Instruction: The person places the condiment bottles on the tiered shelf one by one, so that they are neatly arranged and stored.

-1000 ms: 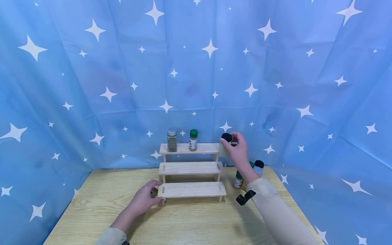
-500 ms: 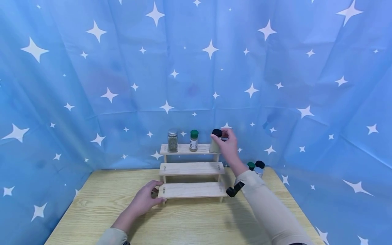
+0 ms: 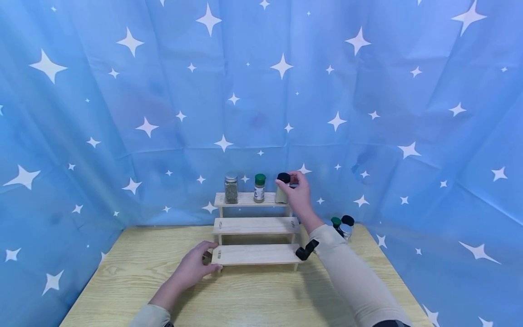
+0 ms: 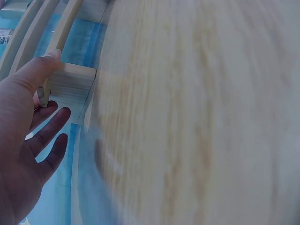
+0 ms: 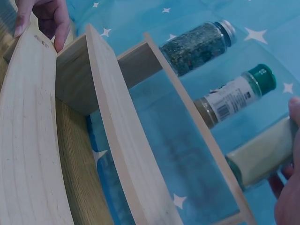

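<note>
A three-step wooden shelf rack [image 3: 256, 255] stands on the table. My left hand [image 3: 191, 269] holds the left end of its lowest step; in the left wrist view the thumb lies on the board and the other fingers spread below. At the right end of the top step, my right hand [image 3: 300, 195] pinches a black-capped spice jar [image 3: 280, 196] with pale contents. This jar [image 5: 265, 152] is upright, its base at the step. Left of it stand a green-capped spice jar [image 3: 259, 193] and a silver-lidded jar of dried herbs [image 3: 231, 190], spaced apart.
On the table [image 3: 253, 299] right of the rack, several more jars cluster, among them a green-capped one [image 3: 336, 222], a black-capped one [image 3: 347, 220] and a silver-lidded one [image 3: 345, 230]. A blue star-patterned curtain [image 3: 261, 118] hangs close behind the rack.
The right hand has carried the black-capped jar leftward onto the right part of the top step, nearer the green-capped jar. My left hand keeps its hold on the rack.
</note>
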Demonstrator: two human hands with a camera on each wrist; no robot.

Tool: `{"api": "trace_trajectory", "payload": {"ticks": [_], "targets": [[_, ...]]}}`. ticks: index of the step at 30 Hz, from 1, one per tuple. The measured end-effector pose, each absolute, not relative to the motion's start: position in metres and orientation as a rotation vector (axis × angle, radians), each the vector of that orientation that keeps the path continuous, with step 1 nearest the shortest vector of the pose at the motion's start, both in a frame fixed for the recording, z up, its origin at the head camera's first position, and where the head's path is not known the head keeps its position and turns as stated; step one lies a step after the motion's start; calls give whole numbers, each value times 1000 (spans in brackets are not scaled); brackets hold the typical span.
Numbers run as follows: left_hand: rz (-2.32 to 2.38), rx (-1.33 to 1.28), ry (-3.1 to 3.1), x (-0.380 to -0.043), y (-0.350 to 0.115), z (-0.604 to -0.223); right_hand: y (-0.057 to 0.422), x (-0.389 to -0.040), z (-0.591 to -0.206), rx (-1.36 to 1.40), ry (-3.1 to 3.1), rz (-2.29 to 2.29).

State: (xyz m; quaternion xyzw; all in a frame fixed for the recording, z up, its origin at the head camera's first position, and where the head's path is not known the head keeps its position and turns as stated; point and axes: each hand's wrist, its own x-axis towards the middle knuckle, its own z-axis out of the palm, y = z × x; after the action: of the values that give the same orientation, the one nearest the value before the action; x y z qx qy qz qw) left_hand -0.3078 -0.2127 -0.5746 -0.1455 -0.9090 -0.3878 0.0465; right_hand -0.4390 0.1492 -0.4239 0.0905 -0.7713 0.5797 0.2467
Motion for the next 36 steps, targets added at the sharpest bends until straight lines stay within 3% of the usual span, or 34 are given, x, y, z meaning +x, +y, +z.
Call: {"api": "trace_trajectory", "payload": {"ticks": [26,36], "targets": [[-1232,-405,-2780,-307,-210,-573,156,-442,-426,293,-2177,1672],[-1257,-399,-2772,-306,-211,-575,180,-417,-431,313,-2174,1659]]}}
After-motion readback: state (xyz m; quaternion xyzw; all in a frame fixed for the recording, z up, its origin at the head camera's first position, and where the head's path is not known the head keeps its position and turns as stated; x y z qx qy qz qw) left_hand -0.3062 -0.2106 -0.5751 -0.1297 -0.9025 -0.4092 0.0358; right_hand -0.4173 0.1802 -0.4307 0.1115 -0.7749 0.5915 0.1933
